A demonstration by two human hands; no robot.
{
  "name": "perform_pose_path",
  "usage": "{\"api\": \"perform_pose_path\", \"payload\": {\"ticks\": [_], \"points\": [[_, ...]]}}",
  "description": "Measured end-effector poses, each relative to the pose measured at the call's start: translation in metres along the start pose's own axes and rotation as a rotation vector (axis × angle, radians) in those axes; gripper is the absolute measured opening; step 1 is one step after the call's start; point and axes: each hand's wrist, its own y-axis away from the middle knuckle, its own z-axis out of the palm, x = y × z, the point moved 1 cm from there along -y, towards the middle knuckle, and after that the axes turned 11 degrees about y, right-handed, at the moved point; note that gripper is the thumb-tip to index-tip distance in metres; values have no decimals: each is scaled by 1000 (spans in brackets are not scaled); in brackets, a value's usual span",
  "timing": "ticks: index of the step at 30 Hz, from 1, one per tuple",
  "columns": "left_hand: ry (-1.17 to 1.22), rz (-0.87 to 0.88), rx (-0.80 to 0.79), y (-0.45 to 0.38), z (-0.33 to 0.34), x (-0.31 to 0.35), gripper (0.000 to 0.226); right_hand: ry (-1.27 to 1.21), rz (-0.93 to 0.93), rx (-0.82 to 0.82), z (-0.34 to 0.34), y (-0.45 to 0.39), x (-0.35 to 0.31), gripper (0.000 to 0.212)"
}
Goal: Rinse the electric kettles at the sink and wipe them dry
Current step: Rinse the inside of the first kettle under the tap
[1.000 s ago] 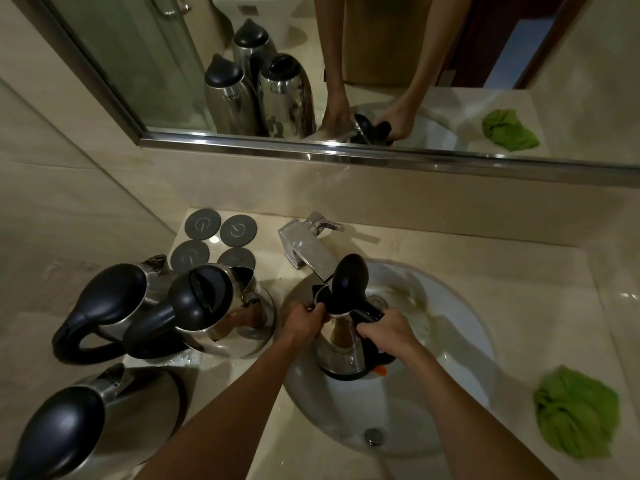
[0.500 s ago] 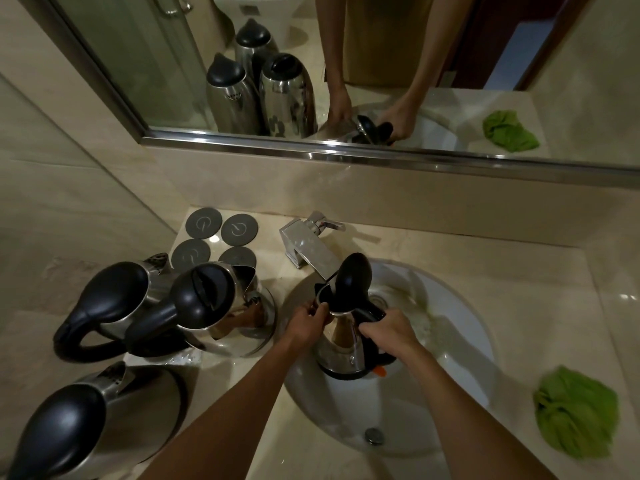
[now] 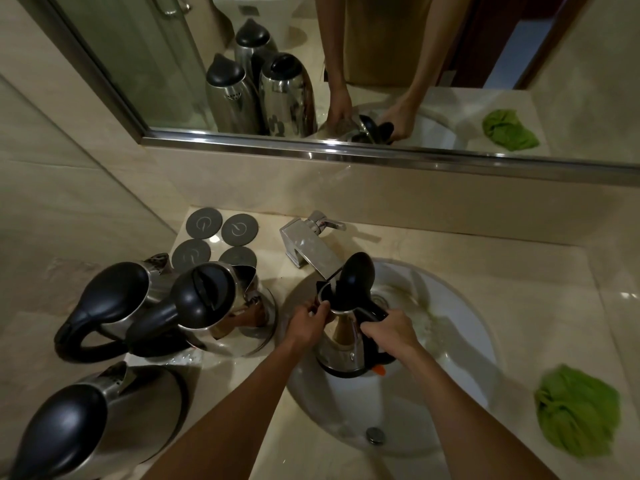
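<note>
- The tabletop (image 3: 433, 244) runs under a wide mirror (image 3: 346, 143) and carries everything you need; the round sink (image 3: 460, 341) sits in its middle.
- You have four electric kettles in all. Three wait on the tabletop to the left of the sink: the near kettle (image 3: 86, 420), the far-left kettle (image 3: 114, 299) and the middle kettle (image 3: 214, 303), all with lids down.
- The fourth, the kettle in the sink (image 3: 341, 344), stands upright in the basin, lid up, its mouth just below the tap (image 3: 308, 247). I cannot tell whether water is running.
- My judgement: you are early on, rinsing one kettle. Whether any of the other three is already rinsed I cannot tell, and none is being wiped.
- One green cloth (image 3: 578, 417) lies crumpled to the right of the sink, well apart from your hands, for the drying.
- Four round grey kettle bases (image 3: 221, 242) sit at the back left.
- Your right hand (image 3: 388, 337) has its fingers wrapped round the black handle.
- Your left hand (image 3: 308, 320) has its fingers curled on the kettle's rim by the spout.
</note>
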Motion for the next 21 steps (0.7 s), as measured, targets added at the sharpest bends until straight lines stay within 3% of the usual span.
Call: {"api": "perform_pose_path", "payload": {"ticks": [5, 11, 21], "points": [[-109, 18, -76, 1, -2, -1, 11, -18, 9, 1, -1, -1, -1, 21], [-267, 39, -114, 5, -2, 4, 35, 23, 4, -19, -2, -3, -2, 20], [-370, 96, -162, -14, -4, -4, 39, 19, 26, -3, -2, -4, -2, 24]]}}
